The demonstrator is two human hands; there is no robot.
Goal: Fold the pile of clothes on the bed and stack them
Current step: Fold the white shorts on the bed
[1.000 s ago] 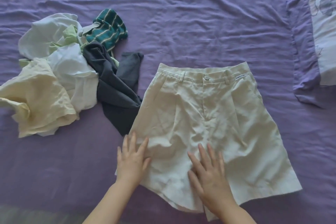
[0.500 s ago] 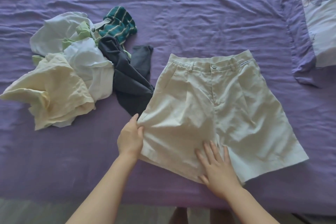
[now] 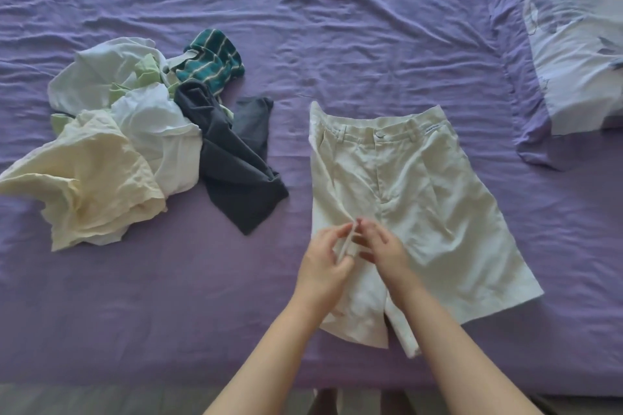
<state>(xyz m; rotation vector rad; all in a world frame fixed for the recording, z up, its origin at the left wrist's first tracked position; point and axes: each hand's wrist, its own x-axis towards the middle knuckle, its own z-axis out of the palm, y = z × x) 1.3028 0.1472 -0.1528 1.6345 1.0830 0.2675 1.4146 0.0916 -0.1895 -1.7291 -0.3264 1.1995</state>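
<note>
Cream shorts (image 3: pixel 421 199) lie on the purple bed sheet (image 3: pixel 337 27), waistband away from me. Their left side is lifted and turned in toward the middle. My left hand (image 3: pixel 323 261) pinches that raised cloth edge near the crotch. My right hand (image 3: pixel 382 246) sits just beside it over the shorts with fingers spread; whether it grips the cloth is unclear. A loose pile of clothes (image 3: pixel 111 148) lies to the left: pale yellow, white and light green pieces, a dark grey garment (image 3: pixel 236 165) and a green striped one (image 3: pixel 212 61).
A patterned pillow (image 3: pixel 573 37) sits at the far right on the sheet. The bed's near edge runs along the bottom of the view, with floor showing below it.
My left hand lifted the shorts' left edge and carried it rightward to the middle. My right hand rose from pressing the cloth and met it. The view shifted slightly.
</note>
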